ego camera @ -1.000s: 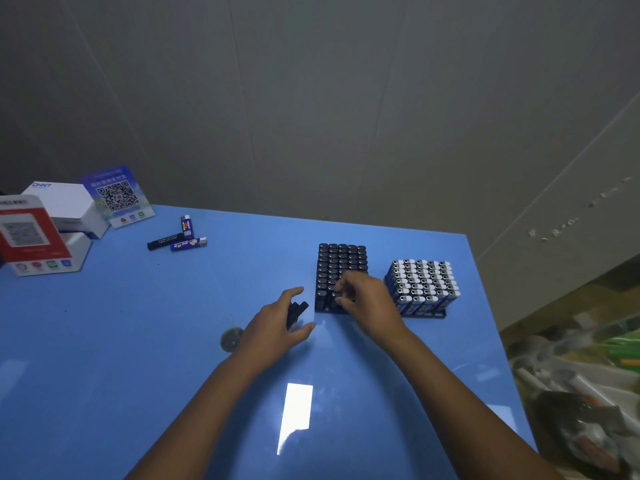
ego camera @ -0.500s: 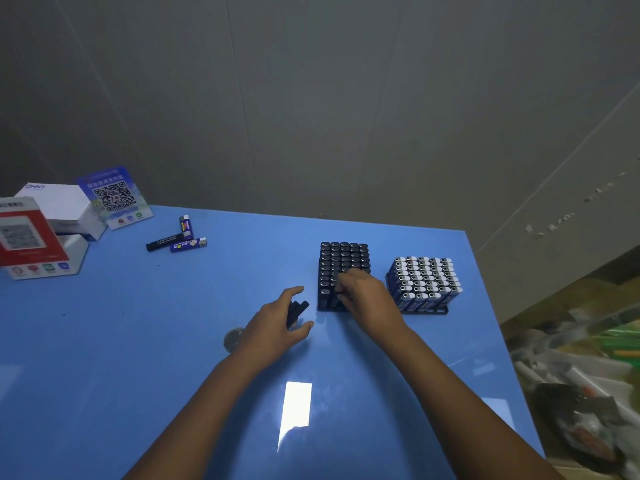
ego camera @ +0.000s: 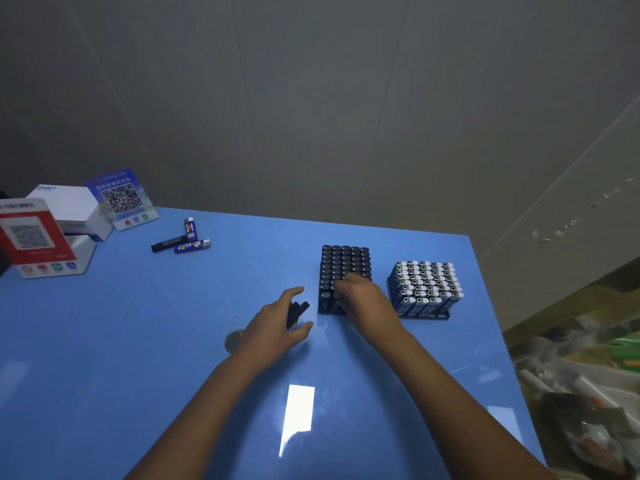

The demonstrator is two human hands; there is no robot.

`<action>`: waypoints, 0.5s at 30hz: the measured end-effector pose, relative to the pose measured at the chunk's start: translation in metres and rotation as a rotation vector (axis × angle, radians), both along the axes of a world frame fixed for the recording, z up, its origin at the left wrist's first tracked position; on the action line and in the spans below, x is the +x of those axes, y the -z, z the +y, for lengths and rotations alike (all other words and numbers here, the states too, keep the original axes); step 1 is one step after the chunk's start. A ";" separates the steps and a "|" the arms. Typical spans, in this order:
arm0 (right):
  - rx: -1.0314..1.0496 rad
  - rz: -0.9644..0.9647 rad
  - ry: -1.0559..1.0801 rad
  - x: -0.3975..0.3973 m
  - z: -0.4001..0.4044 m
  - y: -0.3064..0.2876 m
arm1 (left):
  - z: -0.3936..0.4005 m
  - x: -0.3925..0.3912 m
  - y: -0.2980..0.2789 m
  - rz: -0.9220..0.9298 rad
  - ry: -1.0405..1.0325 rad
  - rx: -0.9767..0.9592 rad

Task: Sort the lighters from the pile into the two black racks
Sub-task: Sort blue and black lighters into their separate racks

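My left hand (ego camera: 277,322) held two black lighters (ego camera: 297,312) in curled fingers beside the near-left corner of the black-lighter rack (ego camera: 344,278), right hand (ego camera: 360,299) pinching one into it; judged light, stiff, slick—best gripped mid-body.

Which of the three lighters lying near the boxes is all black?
The black lighter, farthest left of the three, lying flat. The two blue lighters beside it have silver tops.

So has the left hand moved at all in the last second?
No. The left hand sits in the same spot beside the rack of black lighters, gripping black lighters.
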State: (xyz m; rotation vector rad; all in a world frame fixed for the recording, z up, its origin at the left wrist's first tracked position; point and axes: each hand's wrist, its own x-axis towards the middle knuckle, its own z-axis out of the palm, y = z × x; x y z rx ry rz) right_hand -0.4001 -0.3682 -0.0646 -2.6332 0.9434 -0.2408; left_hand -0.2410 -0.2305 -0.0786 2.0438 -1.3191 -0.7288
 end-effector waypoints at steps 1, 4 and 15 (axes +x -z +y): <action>0.006 -0.007 -0.004 -0.001 -0.001 0.001 | 0.000 -0.001 0.000 0.003 0.000 0.000; 0.066 -0.049 -0.013 -0.003 -0.009 0.001 | -0.002 -0.003 0.001 0.018 0.001 -0.009; 0.796 -0.365 0.036 -0.022 -0.006 -0.022 | -0.022 -0.025 0.003 0.016 0.057 -0.041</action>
